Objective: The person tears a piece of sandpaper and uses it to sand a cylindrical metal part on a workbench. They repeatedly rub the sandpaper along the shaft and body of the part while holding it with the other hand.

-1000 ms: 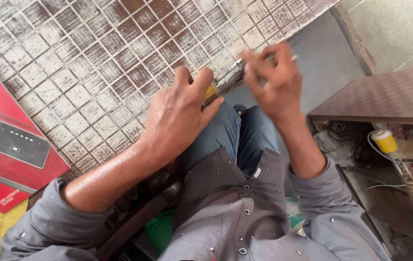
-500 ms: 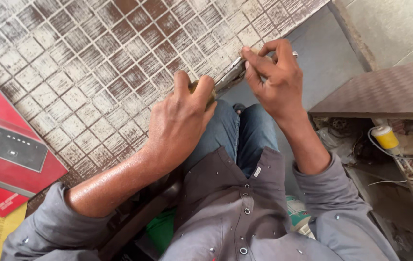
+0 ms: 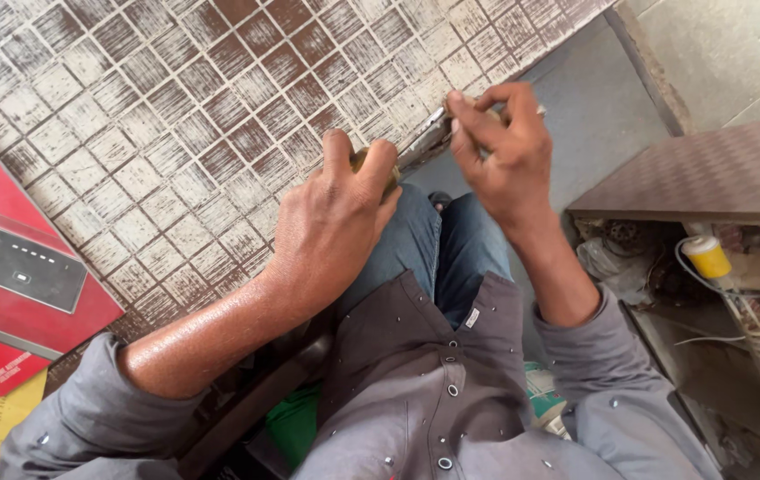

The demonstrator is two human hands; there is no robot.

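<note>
The left hand (image 3: 331, 222) is curling shut around a yellowish tool handle (image 3: 364, 160), mostly hidden under the fingers; a thin metal shaft (image 3: 422, 138) is running from it up toward the right hand (image 3: 504, 147); the right hand is pinching closed on a small pale object (image 3: 490, 113) at the shaft's far end, too covered to name; both hands are hovering over the edge of the checkered brown-and-white table (image 3: 176, 116), above the person's jeans (image 3: 438, 244); a red box (image 3: 16, 267) is lying on the table at far left; a yellow spool (image 3: 707, 256) is sitting on the shelf at right.
</note>
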